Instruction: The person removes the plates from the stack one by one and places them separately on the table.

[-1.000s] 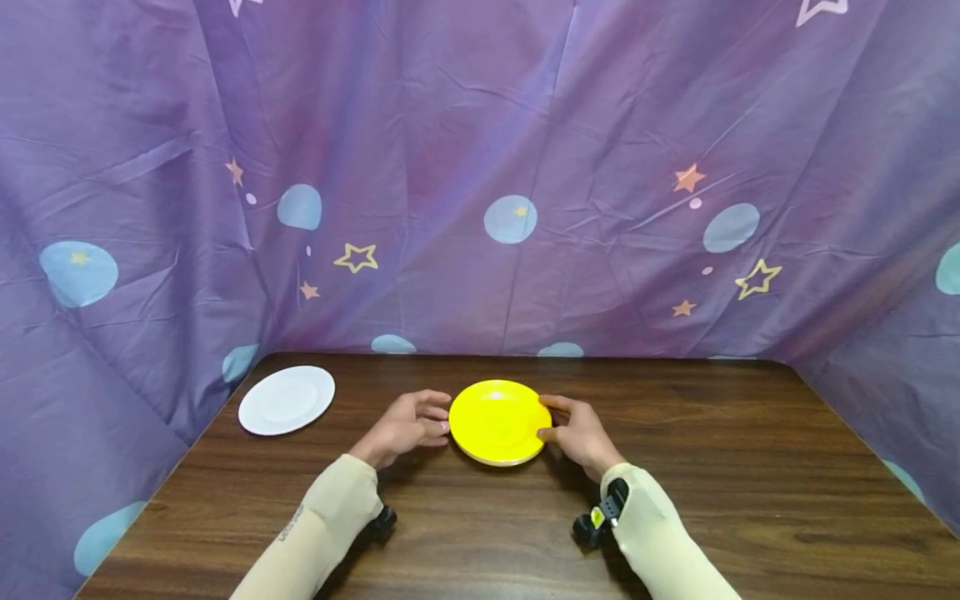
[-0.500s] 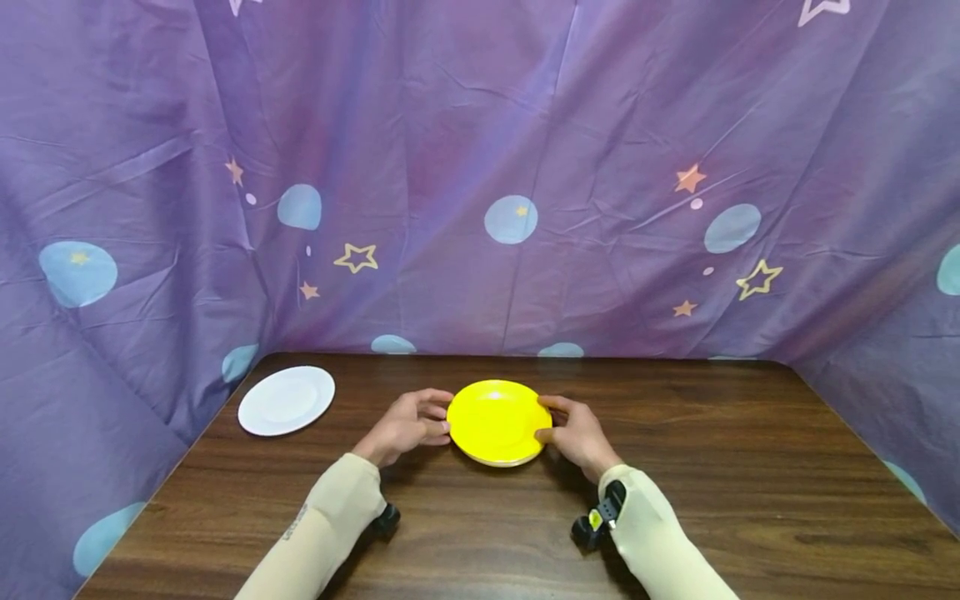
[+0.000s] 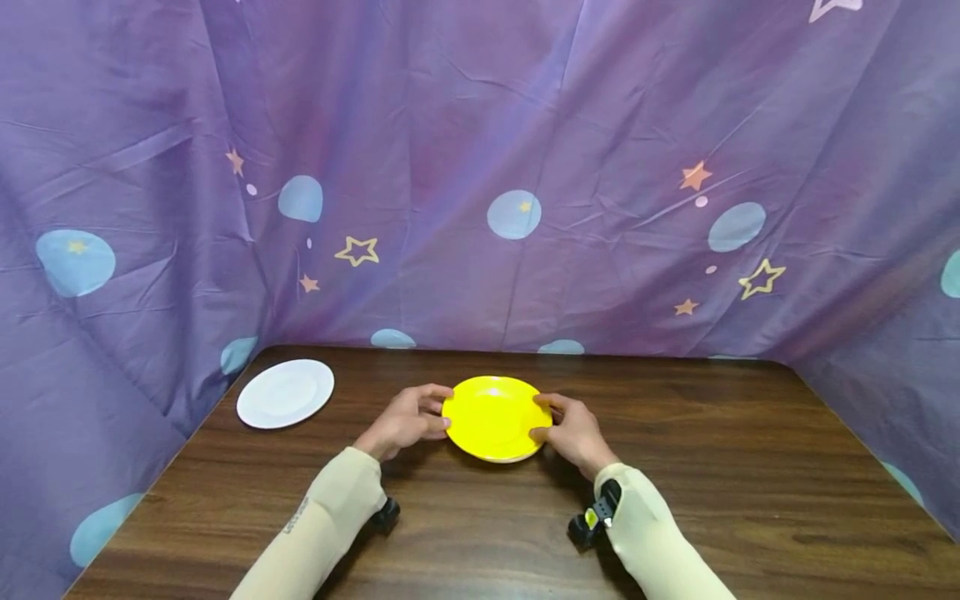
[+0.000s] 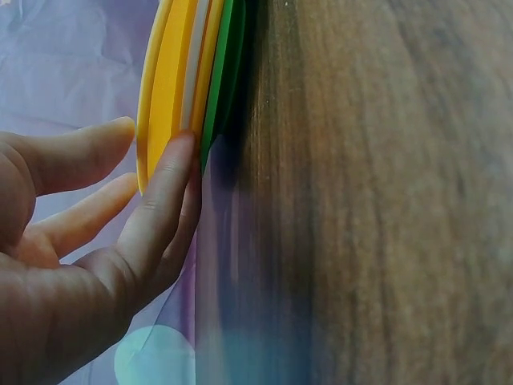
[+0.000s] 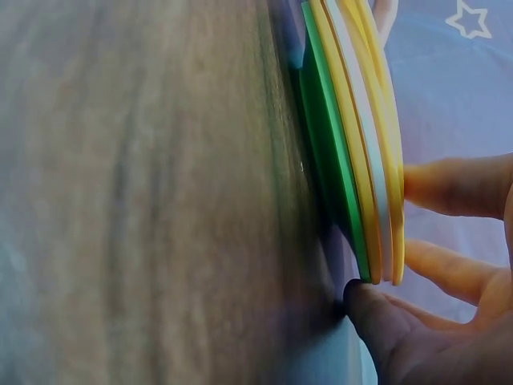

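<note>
A bright yellow plate [image 3: 491, 417] tops a stack at mid-table, its left side jutting a little past the plates beneath. Layered under it in the wrist views are a white plate [image 4: 191, 76], another yellow plate [image 5: 350, 128] and a green plate [image 5: 330, 152] at the bottom. My left hand [image 3: 401, 423] touches the stack's left rim with nearly straight fingers, some above the top plate's edge and some against its underside. At the right rim, my right hand [image 3: 576, 432] pinches the plate edge, two fingertips on the top face and another digit low at the stack's edge.
A white plate [image 3: 286, 394] lies by itself at the table's back left. The brown wooden table [image 3: 720, 467] meets a purple curtain [image 3: 450, 167] printed with stars and circles along its back and sides.
The top yellow plate has shifted slightly left over the stack, the right fingertips moving with it. The left hand has stayed nearly in place. The head view has tilted a little.
</note>
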`<control>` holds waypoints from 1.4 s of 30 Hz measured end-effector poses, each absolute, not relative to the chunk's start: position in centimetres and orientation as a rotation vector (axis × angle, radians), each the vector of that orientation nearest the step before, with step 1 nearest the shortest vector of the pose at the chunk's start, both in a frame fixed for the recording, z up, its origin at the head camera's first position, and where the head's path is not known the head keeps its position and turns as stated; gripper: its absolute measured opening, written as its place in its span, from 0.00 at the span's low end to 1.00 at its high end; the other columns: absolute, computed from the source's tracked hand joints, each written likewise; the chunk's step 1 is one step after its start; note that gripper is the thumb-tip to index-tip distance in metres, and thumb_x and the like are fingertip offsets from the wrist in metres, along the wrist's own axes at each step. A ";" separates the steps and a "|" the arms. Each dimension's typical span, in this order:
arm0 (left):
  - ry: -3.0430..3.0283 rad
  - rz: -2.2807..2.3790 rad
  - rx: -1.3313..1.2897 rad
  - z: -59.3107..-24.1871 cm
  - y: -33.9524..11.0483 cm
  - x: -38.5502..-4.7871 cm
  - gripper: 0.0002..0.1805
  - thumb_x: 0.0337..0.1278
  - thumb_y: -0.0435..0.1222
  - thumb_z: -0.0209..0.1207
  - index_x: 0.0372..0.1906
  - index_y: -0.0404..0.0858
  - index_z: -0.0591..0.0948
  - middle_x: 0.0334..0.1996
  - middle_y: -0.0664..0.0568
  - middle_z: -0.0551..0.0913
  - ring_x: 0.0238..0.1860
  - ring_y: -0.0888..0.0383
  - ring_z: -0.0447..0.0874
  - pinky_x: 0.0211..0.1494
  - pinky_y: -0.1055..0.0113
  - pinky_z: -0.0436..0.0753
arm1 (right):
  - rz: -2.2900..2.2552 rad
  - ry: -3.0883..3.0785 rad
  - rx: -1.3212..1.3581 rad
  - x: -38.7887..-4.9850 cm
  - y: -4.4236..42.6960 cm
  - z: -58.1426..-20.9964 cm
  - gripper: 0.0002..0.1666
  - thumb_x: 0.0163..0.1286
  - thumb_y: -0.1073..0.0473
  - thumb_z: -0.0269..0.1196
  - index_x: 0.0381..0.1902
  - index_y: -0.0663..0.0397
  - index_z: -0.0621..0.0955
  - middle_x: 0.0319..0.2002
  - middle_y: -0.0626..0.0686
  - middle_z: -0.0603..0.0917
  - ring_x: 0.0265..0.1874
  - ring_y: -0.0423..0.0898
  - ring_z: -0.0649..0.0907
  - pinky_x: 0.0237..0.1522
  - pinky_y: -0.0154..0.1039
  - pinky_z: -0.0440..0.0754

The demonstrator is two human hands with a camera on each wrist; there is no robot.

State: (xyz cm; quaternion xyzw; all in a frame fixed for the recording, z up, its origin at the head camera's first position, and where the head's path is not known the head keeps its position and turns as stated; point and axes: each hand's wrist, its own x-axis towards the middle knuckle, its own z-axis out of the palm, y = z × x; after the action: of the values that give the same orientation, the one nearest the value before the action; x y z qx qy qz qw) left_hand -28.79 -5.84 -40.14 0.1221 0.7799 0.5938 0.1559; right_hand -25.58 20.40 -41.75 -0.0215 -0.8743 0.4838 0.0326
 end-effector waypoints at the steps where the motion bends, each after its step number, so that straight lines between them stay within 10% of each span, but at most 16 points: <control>1: 2.233 1.702 0.340 -40.2 -5.8 -28.8 0.26 0.60 0.19 0.57 0.64 0.29 0.74 0.53 0.32 0.76 0.42 0.53 0.84 0.50 0.57 0.88 | 1.475 -2.697 -0.061 -25.6 20.4 -41.7 0.36 0.52 0.70 0.70 0.62 0.65 0.78 0.63 0.68 0.79 0.62 0.62 0.80 0.62 0.50 0.80; 42: 2.346 1.609 0.361 -40.2 -5.8 -28.9 0.25 0.60 0.25 0.63 0.63 0.31 0.77 0.51 0.34 0.82 0.42 0.56 0.85 0.51 0.59 0.87 | 1.278 -2.785 -0.023 -25.3 19.7 -41.4 0.33 0.51 0.65 0.74 0.58 0.60 0.82 0.62 0.64 0.81 0.66 0.63 0.76 0.70 0.58 0.69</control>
State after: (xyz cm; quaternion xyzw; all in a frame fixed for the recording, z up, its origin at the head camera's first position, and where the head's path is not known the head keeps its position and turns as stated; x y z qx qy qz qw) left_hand -28.86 -5.82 -40.21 0.1248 0.8105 0.5558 0.1365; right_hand -25.29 19.74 -41.37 -0.0076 -0.9082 0.4168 0.0386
